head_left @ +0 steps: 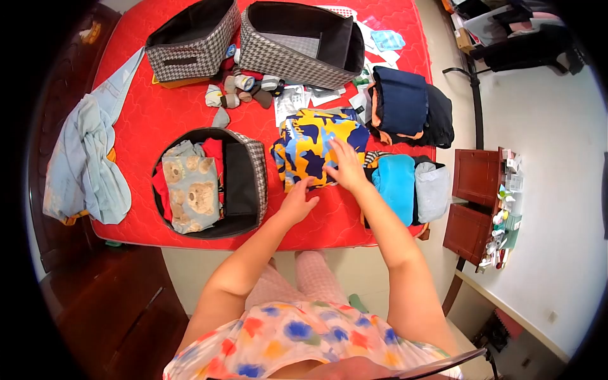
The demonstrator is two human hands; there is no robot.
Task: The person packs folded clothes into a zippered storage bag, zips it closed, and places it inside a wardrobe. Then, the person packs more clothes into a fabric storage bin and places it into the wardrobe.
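Observation:
A folded yellow, navy and blue patterned garment lies on the red mattress in front of me. My right hand rests on its right side, fingers apart. My left hand is at the garment's near left edge, its fingers apart and nothing held; I cannot tell whether the fingertips touch the cloth. To the left stands a houndstooth fabric bin, its dark inside showing. Folded clothes fill its left part, with a grey-green bear-print garment on top and red cloth beside it.
Two larger houndstooth bins stand at the back. Rolled socks lie before them. Folded dark clothes, a turquoise garment and a grey one are at right. Crumpled light-blue denim lies at left.

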